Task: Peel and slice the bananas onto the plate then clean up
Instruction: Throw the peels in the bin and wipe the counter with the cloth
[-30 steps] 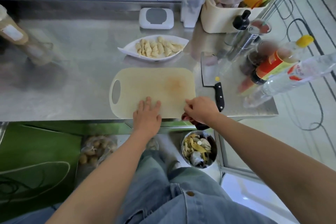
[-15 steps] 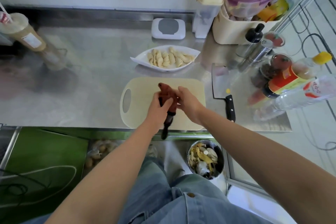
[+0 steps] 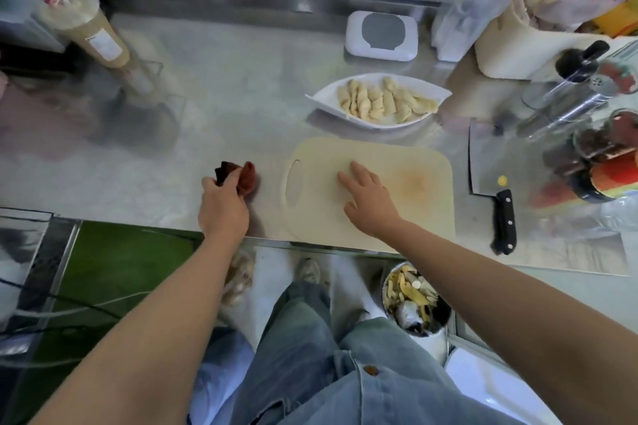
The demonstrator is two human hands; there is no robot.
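A white leaf-shaped plate holds several banana slices behind the cream cutting board. My left hand grips a bunched red-brown cloth on the steel counter, just left of the board. My right hand rests flat on the board's middle with fingers spread. A cleaver with a black handle lies to the right of the board. A metal bin with banana peels stands on the floor below the counter edge.
A tall iced drink stands at the back left. A white wipes box sits behind the plate. Bottles, shakers and jars crowd the right side, with a cream container at the back right.
Both hands held the cloth above the board. Now my left hand has carried it down to the counter left of the board, and my right hand has let go and rests on the board.
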